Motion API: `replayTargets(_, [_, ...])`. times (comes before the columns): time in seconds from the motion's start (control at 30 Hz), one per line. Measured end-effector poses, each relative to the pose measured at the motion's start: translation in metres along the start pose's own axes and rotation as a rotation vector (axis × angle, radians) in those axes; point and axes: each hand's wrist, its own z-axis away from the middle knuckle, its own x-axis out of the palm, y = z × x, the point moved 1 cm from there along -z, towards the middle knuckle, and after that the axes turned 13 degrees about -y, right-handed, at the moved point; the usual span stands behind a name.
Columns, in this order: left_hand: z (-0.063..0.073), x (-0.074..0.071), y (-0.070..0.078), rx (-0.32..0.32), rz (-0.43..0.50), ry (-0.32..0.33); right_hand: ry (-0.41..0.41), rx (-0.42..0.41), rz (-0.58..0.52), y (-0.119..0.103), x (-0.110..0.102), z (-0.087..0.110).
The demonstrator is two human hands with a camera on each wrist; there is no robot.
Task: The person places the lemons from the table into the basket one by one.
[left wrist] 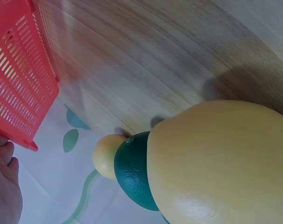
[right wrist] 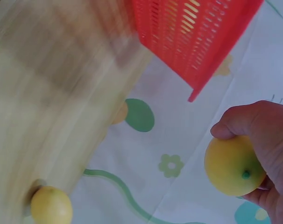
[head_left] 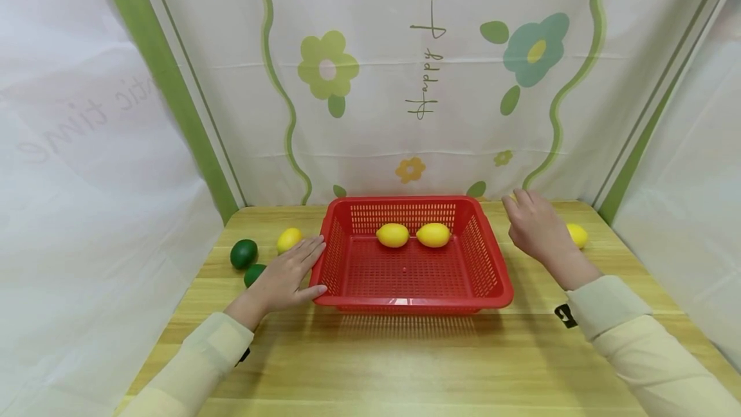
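Note:
My left hand (head_left: 287, 273) lies with extended fingers on the left rim of a red plastic basket (head_left: 405, 302); the left wrist view shows its fingertips at that rim. Inside the basket are two yellow lemons (head_left: 393, 235), side by side near the back wall. To the right of the basket, my right hand (head_left: 535, 224) is raised above the table. It grips a yellow lemon (right wrist: 232, 168) with a green stem spot, best seen in the right wrist view; in the head view the hand mostly hides it.
Left of the basket lie dark green fruits (head_left: 244, 254) and a yellow lemon (head_left: 289, 239). Another yellow fruit (left wrist: 221, 163) looms close in the left wrist view. One more lemon (head_left: 577, 235) lies behind my right wrist. A patterned curtain (head_left: 370, 134) hangs behind the wooden table (head_left: 405, 365).

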Motion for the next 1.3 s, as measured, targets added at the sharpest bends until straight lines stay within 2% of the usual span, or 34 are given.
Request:
replayTargets(0.53, [0.000, 0.002, -0.001, 0.006, -0.014, 0.024, 0.013, -0.066, 0.050, -0.025, -0.035, -0.018])
replayTargets(1.3, [0.000, 0.000, -0.001, -0.031, 0.009, -0.030, 0.001, -0.102, 0.062, -0.064, -0.058, -0.035])
